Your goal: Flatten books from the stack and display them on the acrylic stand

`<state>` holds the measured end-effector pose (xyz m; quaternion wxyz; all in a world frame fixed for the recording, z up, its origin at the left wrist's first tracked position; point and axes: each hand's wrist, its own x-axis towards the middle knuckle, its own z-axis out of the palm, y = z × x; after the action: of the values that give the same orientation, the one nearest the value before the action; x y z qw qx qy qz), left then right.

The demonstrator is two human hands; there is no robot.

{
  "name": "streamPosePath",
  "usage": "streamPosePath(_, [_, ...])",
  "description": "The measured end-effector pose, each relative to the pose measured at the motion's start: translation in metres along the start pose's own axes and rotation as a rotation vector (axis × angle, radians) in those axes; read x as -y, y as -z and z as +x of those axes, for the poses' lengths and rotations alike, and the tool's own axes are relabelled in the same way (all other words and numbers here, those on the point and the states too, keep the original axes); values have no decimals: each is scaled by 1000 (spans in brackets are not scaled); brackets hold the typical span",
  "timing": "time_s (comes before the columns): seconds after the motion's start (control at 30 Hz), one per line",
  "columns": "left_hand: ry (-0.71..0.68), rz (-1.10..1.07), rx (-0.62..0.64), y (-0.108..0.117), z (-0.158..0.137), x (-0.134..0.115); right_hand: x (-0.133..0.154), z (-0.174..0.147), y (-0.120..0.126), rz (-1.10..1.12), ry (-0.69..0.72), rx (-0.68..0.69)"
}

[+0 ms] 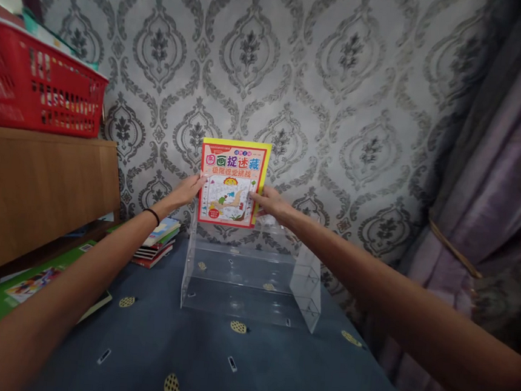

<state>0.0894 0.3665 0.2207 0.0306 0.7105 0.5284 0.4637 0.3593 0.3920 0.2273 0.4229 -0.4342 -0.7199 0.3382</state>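
Observation:
Both my hands hold a children's picture book (229,186) upright, its colourful red-edged cover facing me and a yellow edge showing behind it. My left hand (188,190) grips its left edge. On the right side, my right hand (272,202) has its fingers closed on the book's edge. The book is at the top of a clear acrylic display rack (240,273) with stepped shelves; whether it rests on the top tier I cannot tell.
A stack of books (158,244) lies behind my left forearm, with a green book (29,282) nearer me. The red basket (42,79) sits on a wooden cabinet (36,200) at left. A dark blue patterned cloth (192,354) lies beneath the rack. A curtain (464,207) hangs at right.

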Motion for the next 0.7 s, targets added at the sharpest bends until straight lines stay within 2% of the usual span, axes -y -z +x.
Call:
streamPosePath(0.33, [-20, -18, -44, -8, 3, 4, -6, -1, -5, 68, -44, 31])
streamPosePath(0.7, [-29, -26, -50, -6, 3, 7, -4, -5, 2, 27, -51, 145])
